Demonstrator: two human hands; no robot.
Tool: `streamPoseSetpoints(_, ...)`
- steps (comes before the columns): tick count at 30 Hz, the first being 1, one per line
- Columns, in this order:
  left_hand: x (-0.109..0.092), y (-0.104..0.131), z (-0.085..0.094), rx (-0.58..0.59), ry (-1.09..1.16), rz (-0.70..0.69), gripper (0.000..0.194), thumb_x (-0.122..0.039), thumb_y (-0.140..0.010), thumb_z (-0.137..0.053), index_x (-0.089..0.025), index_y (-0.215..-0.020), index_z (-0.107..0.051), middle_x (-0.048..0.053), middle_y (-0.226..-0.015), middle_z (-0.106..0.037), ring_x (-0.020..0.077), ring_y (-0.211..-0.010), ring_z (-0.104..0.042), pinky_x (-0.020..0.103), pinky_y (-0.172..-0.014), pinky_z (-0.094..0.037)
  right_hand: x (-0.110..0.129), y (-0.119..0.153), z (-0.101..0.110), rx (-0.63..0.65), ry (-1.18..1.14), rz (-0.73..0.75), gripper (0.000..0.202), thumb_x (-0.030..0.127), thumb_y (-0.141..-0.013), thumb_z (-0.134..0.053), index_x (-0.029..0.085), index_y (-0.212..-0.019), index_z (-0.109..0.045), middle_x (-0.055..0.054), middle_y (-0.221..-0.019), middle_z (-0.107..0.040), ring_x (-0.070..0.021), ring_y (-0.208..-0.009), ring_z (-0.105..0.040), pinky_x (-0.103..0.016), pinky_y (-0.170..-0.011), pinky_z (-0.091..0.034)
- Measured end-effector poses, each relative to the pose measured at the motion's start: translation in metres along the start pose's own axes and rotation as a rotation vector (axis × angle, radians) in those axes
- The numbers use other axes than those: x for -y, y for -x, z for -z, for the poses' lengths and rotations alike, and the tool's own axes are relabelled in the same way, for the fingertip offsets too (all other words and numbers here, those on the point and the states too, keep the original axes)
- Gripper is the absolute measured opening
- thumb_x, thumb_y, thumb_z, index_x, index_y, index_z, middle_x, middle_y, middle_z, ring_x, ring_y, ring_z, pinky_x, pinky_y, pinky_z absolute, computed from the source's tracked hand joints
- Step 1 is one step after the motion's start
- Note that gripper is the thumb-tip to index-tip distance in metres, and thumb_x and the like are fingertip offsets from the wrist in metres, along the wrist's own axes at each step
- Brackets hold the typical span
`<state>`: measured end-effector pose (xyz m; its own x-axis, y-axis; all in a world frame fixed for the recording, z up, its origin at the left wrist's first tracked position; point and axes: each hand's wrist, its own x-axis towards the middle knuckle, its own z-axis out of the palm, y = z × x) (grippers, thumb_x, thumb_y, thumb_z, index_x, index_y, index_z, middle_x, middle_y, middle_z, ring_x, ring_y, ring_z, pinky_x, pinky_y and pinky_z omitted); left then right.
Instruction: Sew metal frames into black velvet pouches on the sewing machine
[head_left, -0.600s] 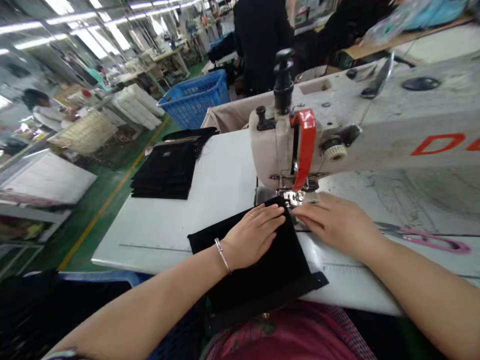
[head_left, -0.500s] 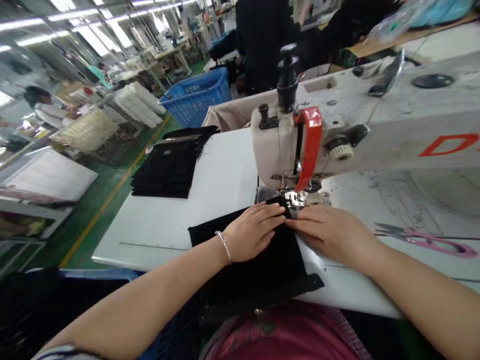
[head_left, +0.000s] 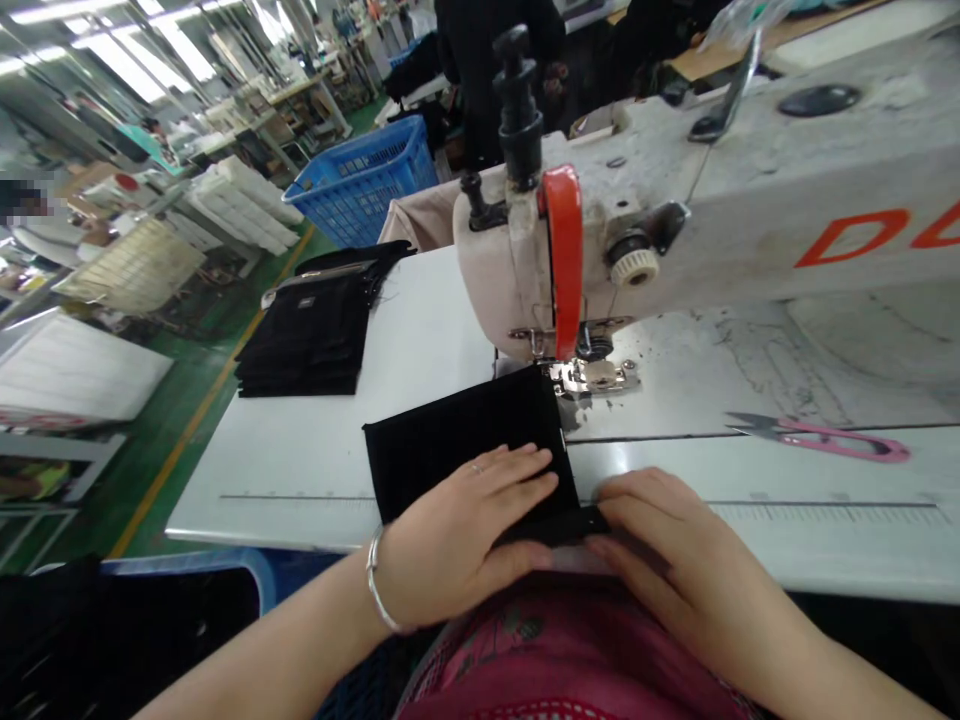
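A black fabric piece (head_left: 450,430) lies on the white sewing table, its upper right corner by the presser foot (head_left: 589,376) of the sewing machine (head_left: 510,265). My left hand (head_left: 469,535) rests flat on the lower part of the fabric, fingers stretched out. At the fabric's lower right corner, my right hand (head_left: 667,540) pinches the edge of a black strip (head_left: 581,522) between thumb and fingers. Pink-handled thread snips (head_left: 832,438) lie on the table to the right of the machine's foot.
A stack of black fabric pieces (head_left: 304,335) lies at the table's far left. Behind the table stands a blue basket (head_left: 367,180), with a person in dark clothes (head_left: 487,70) beyond. A blue bin (head_left: 262,575) sits below the near left edge.
My right hand has moved down from beside the presser foot to the fabric's lower right corner. My left hand has slid lower on the fabric. The view has shifted.
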<state>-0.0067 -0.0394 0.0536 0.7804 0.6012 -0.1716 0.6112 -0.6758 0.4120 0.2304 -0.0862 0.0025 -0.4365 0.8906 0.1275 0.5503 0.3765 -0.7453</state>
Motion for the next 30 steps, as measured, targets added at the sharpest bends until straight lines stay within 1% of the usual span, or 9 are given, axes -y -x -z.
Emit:
streamPoseSetpoints(2, -0.016, 0.011, -0.013, -0.052, 0.017, 0.0, 0.056, -0.045, -0.094, -0.051, -0.015, -0.14, -0.041, 0.009, -0.15, -0.037, 0.0218, -0.14, -0.032, 0.042, -0.116, -0.034, 0.005, 0.008, -0.009, -0.085, -0.024, -0.073, 0.016, 0.024, -0.096, -0.047, 0.02, -0.085, -0.057, -0.004, -0.089, -0.056, -0.0193, -0.085, -0.049, -0.038, -0.075, -0.041)
streamPoseSetpoints(4, -0.024, 0.015, -0.029, -0.147, 0.024, 0.014, 0.054, -0.041, -0.094, -0.052, -0.013, -0.139, -0.042, 0.01, -0.149, -0.039, 0.0215, -0.14, -0.033, 0.042, -0.116, -0.035, 0.006, 0.009, -0.014, -0.113, -0.043, -0.106, 0.021, 0.024, -0.097, -0.046, 0.02, -0.079, -0.057, -0.003, -0.085, -0.056, -0.0191, -0.082, -0.049, -0.038, -0.074, -0.04)
streamPoseSetpoints(7, -0.026, 0.01, -0.05, -0.269, 0.016, 0.011, 0.048, -0.034, -0.094, -0.053, -0.011, -0.135, -0.046, 0.011, -0.144, -0.046, 0.0221, -0.138, -0.036, 0.044, -0.117, -0.034, 0.005, 0.007, -0.013, -0.103, -0.065, -0.107, 0.021, 0.023, -0.095, -0.051, 0.021, -0.075, -0.059, -0.002, -0.083, -0.057, -0.0187, -0.081, -0.05, -0.038, -0.074, -0.04)
streamPoseSetpoints(11, -0.026, 0.003, -0.064, -0.322, -0.071, -0.011, 0.045, -0.033, -0.091, -0.055, -0.01, -0.13, -0.05, 0.01, -0.14, -0.05, 0.0235, -0.136, -0.038, 0.046, -0.118, -0.031, 0.001, 0.007, -0.006, -0.078, -0.037, -0.072, 0.015, 0.022, -0.091, -0.057, 0.022, -0.077, -0.062, 0.0, -0.086, -0.059, -0.0169, -0.082, -0.054, -0.036, -0.075, -0.044)
streamPoseSetpoints(13, -0.026, 0.002, -0.066, -0.321, -0.109, 0.0, 0.045, -0.033, -0.091, -0.055, -0.011, -0.13, -0.051, 0.009, -0.139, -0.051, 0.0235, -0.135, -0.039, 0.045, -0.118, -0.032, -0.003, 0.006, -0.003, -0.081, 0.012, -0.03, 0.013, 0.023, -0.093, -0.055, 0.022, -0.081, -0.062, 0.0, -0.088, -0.061, -0.0163, -0.083, -0.055, -0.035, -0.076, -0.046)
streamPoseSetpoints(15, -0.027, 0.002, -0.066, -0.318, -0.13, 0.006, 0.044, -0.034, -0.092, -0.055, -0.011, -0.129, -0.052, 0.009, -0.137, -0.053, 0.0234, -0.133, -0.041, 0.044, -0.118, -0.032, -0.01, 0.003, -0.001, -0.095, 0.103, 0.067, 0.012, 0.02, -0.094, -0.05, 0.021, -0.094, -0.063, -0.003, -0.099, -0.064, -0.0173, -0.093, -0.057, -0.035, -0.083, -0.048)
streamPoseSetpoints(19, -0.023, -0.001, -0.062, -0.311, -0.141, 0.001, 0.042, -0.034, -0.093, -0.053, -0.012, -0.129, -0.053, 0.009, -0.133, -0.055, 0.023, -0.131, -0.043, 0.042, -0.117, -0.032, -0.027, -0.01, -0.003, -0.007, 0.365, 0.332, 0.043, 0.004, -0.089, -0.041, 0.015, -0.129, -0.051, -0.008, -0.138, -0.051, -0.0222, -0.126, -0.044, -0.043, -0.105, -0.038)
streamPoseSetpoints(22, -0.014, -0.005, -0.059, -0.317, -0.14, -0.01, 0.042, -0.035, -0.093, -0.053, -0.013, -0.128, -0.053, 0.008, -0.132, -0.055, 0.0223, -0.13, -0.044, 0.041, -0.117, -0.033, -0.034, -0.02, -0.002, 0.042, 0.451, 0.369, 0.049, 0.001, -0.086, -0.041, 0.014, -0.132, -0.05, -0.008, -0.138, -0.051, -0.0219, -0.125, -0.045, -0.043, -0.104, -0.04)
streamPoseSetpoints(30, 0.024, -0.026, -0.043, -0.35, -0.12, -0.136, 0.033, -0.032, -0.091, -0.052, -0.013, -0.118, -0.059, 0.01, -0.126, -0.059, 0.023, -0.124, -0.05, 0.041, -0.111, -0.039, -0.04, -0.051, 0.016, 0.12, 0.493, 0.379, 0.041, 0.005, -0.086, -0.048, 0.018, -0.123, -0.058, -0.005, -0.129, -0.058, -0.0231, -0.114, -0.053, -0.045, -0.098, -0.046)
